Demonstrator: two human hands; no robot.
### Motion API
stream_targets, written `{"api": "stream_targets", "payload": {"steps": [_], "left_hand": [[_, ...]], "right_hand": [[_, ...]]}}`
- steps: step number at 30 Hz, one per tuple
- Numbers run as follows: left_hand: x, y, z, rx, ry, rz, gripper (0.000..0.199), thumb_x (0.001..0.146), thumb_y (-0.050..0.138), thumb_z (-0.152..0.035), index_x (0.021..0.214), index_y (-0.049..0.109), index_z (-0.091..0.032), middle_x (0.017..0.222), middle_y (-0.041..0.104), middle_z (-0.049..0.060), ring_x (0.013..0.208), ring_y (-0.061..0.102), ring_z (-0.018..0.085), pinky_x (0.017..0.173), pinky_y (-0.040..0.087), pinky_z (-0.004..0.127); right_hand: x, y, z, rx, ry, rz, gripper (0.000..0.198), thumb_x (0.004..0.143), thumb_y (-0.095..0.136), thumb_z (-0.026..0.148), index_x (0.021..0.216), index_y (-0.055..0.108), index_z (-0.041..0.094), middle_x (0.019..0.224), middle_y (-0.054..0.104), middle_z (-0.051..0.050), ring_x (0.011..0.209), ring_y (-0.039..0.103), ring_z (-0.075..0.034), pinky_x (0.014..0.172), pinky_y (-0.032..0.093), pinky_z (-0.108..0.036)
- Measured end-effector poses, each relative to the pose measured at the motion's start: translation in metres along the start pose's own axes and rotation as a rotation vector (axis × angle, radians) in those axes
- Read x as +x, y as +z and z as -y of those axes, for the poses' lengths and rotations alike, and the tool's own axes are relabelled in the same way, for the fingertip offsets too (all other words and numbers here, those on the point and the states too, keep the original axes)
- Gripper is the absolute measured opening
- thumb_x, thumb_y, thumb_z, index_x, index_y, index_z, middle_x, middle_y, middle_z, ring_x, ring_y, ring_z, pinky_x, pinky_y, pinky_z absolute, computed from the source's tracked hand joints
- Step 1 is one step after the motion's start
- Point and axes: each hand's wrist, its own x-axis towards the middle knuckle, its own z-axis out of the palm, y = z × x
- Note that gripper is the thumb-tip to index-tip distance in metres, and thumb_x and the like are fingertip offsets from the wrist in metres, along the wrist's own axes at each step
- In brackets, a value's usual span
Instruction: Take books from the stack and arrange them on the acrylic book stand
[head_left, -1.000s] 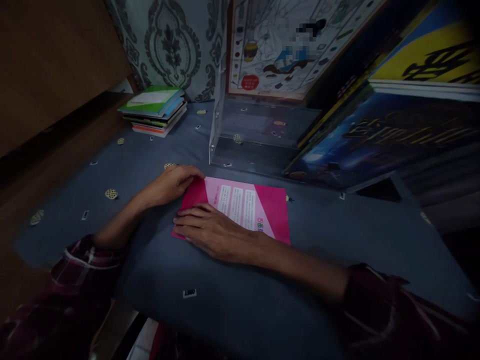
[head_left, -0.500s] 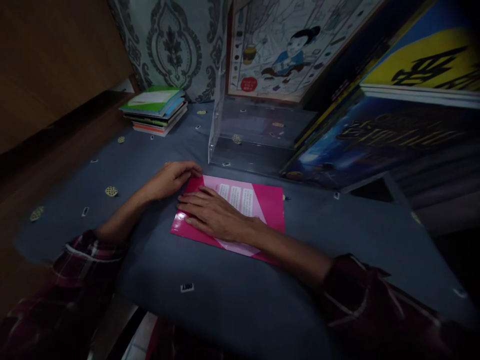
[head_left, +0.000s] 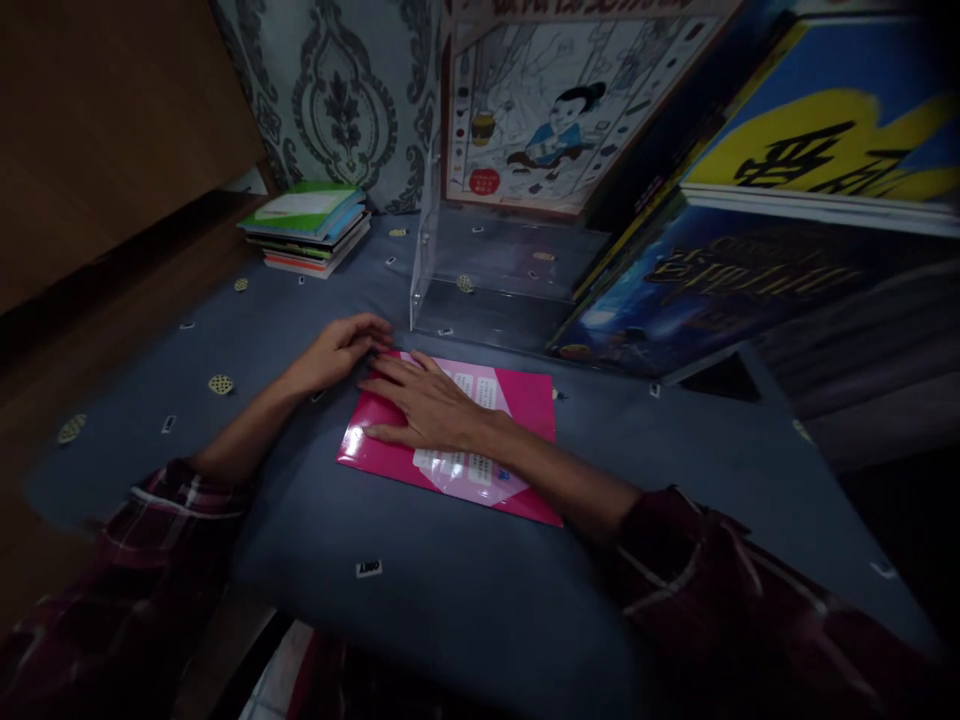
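Note:
A thin pink booklet (head_left: pixel 525 400) lies flat on the blue-grey tabletop, with pale panels of small print across its middle. My right hand (head_left: pixel 431 405) rests palm down on its left half, fingers spread and thumb apart, hiding part of the print. At the booklet's far left corner is my left hand (head_left: pixel 345 350), its fingers loosely bent and reaching toward that corner. Whether those fingertips touch the booklet I cannot tell. Nothing is gripped in either hand.
Behind the booklet stands a clear acrylic rack (head_left: pixel 421 255) with an illustrated book (head_left: pixel 517 150) upright in it. Larger books (head_left: pixel 720 280) lean at the right. A stack of small books (head_left: pixel 307 225) sits at the far left, near a wooden panel (head_left: pixel 112 130).
My right hand has slid away from me over the booklet, toward its far edge, and its fingers are spread wider. My left hand stays by the corner. The view has shifted slightly.

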Motion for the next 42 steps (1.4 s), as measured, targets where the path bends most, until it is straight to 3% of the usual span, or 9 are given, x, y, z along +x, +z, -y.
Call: {"api": "stream_targets", "payload": {"steps": [9, 19, 29, 42], "left_hand": [[-0.002, 0.002, -0.003, 0.126, 0.037, -0.013, 0.03, 0.091, 0.049, -0.03, 0.112, 0.065, -0.016, 0.112, 0.076, 0.011, 0.109, 0.071, 0.023, 0.102, 0.053, 0.042], [-0.003, 0.005, -0.002, 0.204, 0.018, -0.051, 0.031, 0.091, 0.05, -0.038, 0.106, 0.068, -0.017, 0.108, 0.077, 0.01, 0.102, 0.071, 0.024, 0.097, 0.055, 0.04], [-0.005, 0.006, -0.013, 0.449, 0.026, -0.053, 0.036, 0.092, 0.046, -0.043, 0.103, 0.072, -0.021, 0.104, 0.078, 0.007, 0.097, 0.07, 0.026, 0.091, 0.053, 0.039], [-0.007, 0.006, -0.014, 0.519, 0.047, -0.062, 0.035, 0.092, 0.045, -0.041, 0.103, 0.073, -0.024, 0.104, 0.079, 0.005, 0.096, 0.069, 0.025, 0.088, 0.052, 0.036]], "right_hand": [[0.001, 0.004, 0.0, -0.016, 0.024, -0.052, 0.059, 0.097, 0.055, 0.06, 0.14, 0.056, 0.021, 0.151, 0.052, -0.018, 0.14, 0.05, -0.031, 0.124, 0.022, -0.062], [-0.021, 0.001, -0.006, -0.033, 0.129, -0.03, 0.066, 0.1, 0.051, 0.059, 0.15, 0.046, 0.015, 0.163, 0.038, -0.021, 0.152, 0.035, -0.033, 0.125, 0.019, -0.062], [-0.067, -0.006, -0.019, 0.01, 0.227, -0.018, 0.066, 0.103, 0.045, 0.058, 0.153, 0.045, 0.016, 0.166, 0.034, -0.018, 0.157, 0.023, -0.032, 0.128, 0.013, -0.06], [-0.148, -0.015, -0.042, 0.007, 0.378, -0.124, 0.062, 0.103, 0.043, 0.058, 0.154, 0.045, 0.022, 0.163, 0.04, -0.015, 0.155, 0.029, -0.034, 0.124, 0.023, -0.066]]}}
